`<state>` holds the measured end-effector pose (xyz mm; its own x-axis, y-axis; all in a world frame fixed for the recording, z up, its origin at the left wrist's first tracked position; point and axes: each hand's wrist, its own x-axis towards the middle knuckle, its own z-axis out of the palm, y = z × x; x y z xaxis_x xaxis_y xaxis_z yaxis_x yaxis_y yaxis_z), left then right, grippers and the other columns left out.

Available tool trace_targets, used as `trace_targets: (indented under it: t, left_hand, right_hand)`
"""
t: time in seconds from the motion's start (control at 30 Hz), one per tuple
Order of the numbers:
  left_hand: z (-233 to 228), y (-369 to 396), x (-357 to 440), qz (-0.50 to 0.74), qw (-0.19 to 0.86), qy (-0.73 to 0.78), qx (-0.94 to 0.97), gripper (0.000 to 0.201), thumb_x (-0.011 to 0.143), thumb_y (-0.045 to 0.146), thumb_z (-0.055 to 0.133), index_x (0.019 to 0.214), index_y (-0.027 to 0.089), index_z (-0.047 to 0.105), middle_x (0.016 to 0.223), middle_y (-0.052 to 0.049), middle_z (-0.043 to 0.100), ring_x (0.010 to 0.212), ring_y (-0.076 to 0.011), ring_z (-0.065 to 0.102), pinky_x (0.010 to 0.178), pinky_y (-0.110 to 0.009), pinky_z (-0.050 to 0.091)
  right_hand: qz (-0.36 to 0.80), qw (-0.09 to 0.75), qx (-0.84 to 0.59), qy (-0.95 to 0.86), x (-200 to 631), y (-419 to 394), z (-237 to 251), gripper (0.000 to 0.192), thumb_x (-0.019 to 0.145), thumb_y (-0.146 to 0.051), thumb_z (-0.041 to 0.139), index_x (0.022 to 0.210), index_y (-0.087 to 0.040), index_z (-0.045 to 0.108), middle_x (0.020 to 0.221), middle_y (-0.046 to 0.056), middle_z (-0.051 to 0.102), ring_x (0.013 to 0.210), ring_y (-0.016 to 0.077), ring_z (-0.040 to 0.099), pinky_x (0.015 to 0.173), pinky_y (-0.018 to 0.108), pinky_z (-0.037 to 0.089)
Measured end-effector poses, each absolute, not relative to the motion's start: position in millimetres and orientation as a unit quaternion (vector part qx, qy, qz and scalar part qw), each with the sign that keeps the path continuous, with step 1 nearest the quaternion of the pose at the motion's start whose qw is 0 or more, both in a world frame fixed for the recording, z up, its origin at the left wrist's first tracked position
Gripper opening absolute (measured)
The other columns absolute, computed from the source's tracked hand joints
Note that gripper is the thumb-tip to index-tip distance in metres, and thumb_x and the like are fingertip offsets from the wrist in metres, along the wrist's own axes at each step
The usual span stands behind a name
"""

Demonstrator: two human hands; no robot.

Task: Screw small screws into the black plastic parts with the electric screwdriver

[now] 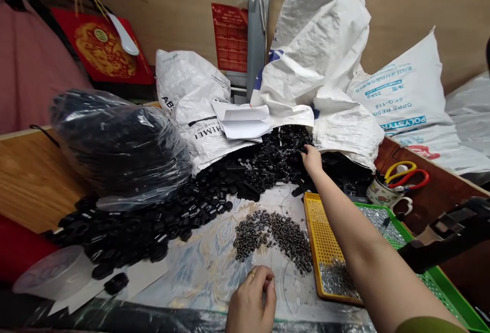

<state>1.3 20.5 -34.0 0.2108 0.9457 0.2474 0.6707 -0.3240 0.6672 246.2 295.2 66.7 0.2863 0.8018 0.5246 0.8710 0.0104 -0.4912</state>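
My right hand point(313, 160) reaches far forward to the edge of a heap of small glossy black plastic parts point(283, 151) spilling from a white sack. Its fingers are drawn together at the heap, and whatever they hold is hidden. Close to the front edge of the table, my left hand point(252, 300) has its fingers curled in toward the thumb, a ring on one finger; I cannot make out anything in it. Just beyond it lies a pile of tiny dark metal pieces point(273, 236) on the patterned table cover point(199, 266).
Black round caps point(153, 226) spread at left beneath a plastic-wrapped bundle point(118, 144). A clear bowl point(55, 274) stands front left. Under my right forearm are a yellow tray point(314, 251) and a green tray point(455, 297) with metal pieces. A mug point(383, 192) holds scissors point(413, 177).
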Motion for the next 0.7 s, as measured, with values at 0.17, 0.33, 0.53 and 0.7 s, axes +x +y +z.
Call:
trace_targets:
  t: [0.17, 0.33, 0.53, 0.7]
  left_hand:
    - [-49.6, 24.9, 2.5, 0.367, 0.205, 0.529, 0.737, 0.015, 0.085, 0.020, 0.038, 0.076, 0.020, 0.051, 0.070, -0.003, 0.057, 0.061, -0.0155, 0.054, 0.053, -0.024, 0.034]
    - [-49.9, 23.8, 1.4, 0.378, 0.222, 0.528, 0.727, 0.013, 0.084, 0.021, 0.040, 0.078, 0.021, 0.051, 0.071, -0.004, 0.057, 0.069, -0.0174, 0.056, 0.056, -0.024, 0.034]
    - [-50.6, 22.0, 1.6, 0.385, 0.237, 0.526, 0.720, 0.013, 0.084, 0.025, 0.041, 0.079, 0.021, 0.052, 0.072, -0.004, 0.057, 0.069, -0.0180, 0.056, 0.057, -0.025, 0.033]
    - [-44.4, 24.9, 1.3, 0.445, 0.278, 0.528, 0.667, 0.017, 0.083, 0.029, 0.044, 0.077, 0.019, 0.057, 0.068, -0.003, 0.056, 0.063, -0.0167, 0.053, 0.059, -0.027, 0.036]
  right_hand:
    - [-0.078, 0.352, -0.680, -0.638, 239.6, 299.3, 70.4, 0.019, 0.079, -0.009, 0.046, 0.093, -0.012, 0.059, 0.112, 0.015, 0.052, 0.083, 0.0205, 0.058, 0.073, 0.034, 0.043]
    - [-0.098, 0.367, -0.657, -0.651, 235.9, 275.8, 64.0, 0.018, 0.084, -0.020, 0.043, 0.091, -0.014, 0.059, 0.104, 0.012, 0.052, 0.087, 0.0196, 0.054, 0.077, 0.031, 0.041]
    - [-0.081, 0.416, -0.657, -0.623, 226.6, 285.6, 79.2, 0.010, 0.079, -0.016, 0.050, 0.077, -0.013, 0.059, 0.088, 0.008, 0.053, 0.076, 0.0169, 0.052, 0.074, 0.031, 0.042]
    - [-0.031, 0.458, -0.588, -0.667, 182.7, 270.5, 116.8, 0.008, 0.075, -0.016, 0.056, 0.068, -0.016, 0.059, 0.075, 0.003, 0.052, 0.070, 0.0149, 0.051, 0.071, 0.028, 0.043]
